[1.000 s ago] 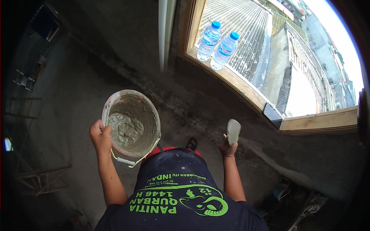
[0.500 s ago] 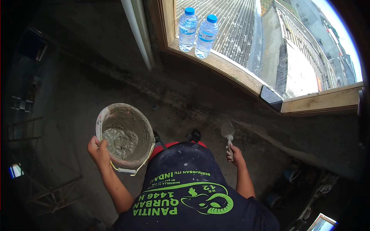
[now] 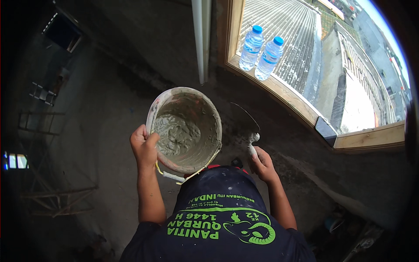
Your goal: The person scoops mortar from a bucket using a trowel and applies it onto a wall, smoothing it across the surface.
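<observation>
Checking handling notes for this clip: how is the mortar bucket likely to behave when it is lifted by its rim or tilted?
The bucket probably feels heavy for its size, since wet grey mortar fills its lower part. Gripped at one rim point by the left hand, it may tend to tip. The smeared rim looks possibly slippery.

head view: single fisheye, looked steeply down from the person's head | near the torso and both forearms | faced the wooden window sill (image 3: 279,89) at upper right
</observation>
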A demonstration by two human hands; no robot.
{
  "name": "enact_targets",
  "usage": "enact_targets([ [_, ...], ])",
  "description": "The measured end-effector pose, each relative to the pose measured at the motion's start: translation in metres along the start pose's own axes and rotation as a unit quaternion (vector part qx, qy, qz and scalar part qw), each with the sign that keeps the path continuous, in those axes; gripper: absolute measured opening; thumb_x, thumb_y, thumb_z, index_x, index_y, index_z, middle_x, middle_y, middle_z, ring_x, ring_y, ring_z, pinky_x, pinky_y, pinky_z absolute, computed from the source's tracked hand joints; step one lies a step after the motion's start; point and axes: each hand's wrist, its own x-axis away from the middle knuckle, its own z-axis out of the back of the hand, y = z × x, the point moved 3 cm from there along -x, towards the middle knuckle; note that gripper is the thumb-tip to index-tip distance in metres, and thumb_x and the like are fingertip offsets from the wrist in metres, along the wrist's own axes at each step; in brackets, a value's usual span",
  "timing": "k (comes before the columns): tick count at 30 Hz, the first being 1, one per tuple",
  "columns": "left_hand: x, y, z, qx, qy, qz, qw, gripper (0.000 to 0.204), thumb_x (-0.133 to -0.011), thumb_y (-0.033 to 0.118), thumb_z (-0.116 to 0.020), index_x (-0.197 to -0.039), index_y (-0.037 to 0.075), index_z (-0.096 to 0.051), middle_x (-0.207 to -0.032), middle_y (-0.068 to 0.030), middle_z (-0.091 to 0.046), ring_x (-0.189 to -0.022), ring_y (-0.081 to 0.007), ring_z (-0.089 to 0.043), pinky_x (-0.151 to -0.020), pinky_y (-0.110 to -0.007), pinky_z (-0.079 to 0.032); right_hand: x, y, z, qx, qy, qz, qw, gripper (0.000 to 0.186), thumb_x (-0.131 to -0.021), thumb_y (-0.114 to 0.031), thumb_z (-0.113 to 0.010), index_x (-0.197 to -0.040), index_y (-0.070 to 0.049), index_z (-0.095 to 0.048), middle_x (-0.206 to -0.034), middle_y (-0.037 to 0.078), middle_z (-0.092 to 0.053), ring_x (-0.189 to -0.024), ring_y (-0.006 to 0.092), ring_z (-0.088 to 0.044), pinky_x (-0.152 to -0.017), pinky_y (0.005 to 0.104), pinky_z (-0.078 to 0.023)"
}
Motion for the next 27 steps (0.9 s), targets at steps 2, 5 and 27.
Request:
enact_targets([
  [2,-0.003,0.011,-0.005,0.009,0.004,0.006,1.000,0.028,-0.070,-0.005,-0.056,-0.063,0.010,-0.034,-0.065,0.0072,-0.035,-0.062,-0.0035,-0.030,-0.055,-0.025,-0.023,-0.014,0.006,-0.009,0.197,0.087,0.125,0.968,0.028,-0.095,-0.016,-0.065,-0.113,0.005,-0.058,-0.084,0.014,-0.065,-0.074,0.0251,-0.065,-0.069,0.0388,-0.052],
  [5,-0.004,0.021,-0.010,0.005,-0.021,0.014,1.000,0.027,-0.068,-0.006,-0.056,-0.063,0.010,-0.036,-0.066,0.0070,-0.037,-0.062,-0.0034,-0.031,-0.055,-0.025,-0.024,-0.037,0.007,-0.013,0.384,0.118,0.202,0.893,0.034,-0.090,-0.014,-0.070,-0.116,0.004,-0.059,-0.092,0.021,-0.066,-0.082,0.0369,-0.068,-0.074,0.0417,-0.053],
  [27,-0.016,0.082,-0.007,0.029,-0.054,-0.070,0.996,0.027,-0.069,-0.005,-0.057,-0.061,0.010,-0.036,-0.062,0.0078,-0.039,-0.059,-0.0021,-0.033,-0.052,-0.025,-0.025,0.060,0.241,0.094,0.426,0.349,-0.084,0.830,0.037,-0.095,-0.023,-0.062,-0.124,0.001,-0.062,-0.092,0.022,-0.072,-0.085,0.0365,-0.072,-0.075,0.0427,-0.055],
])
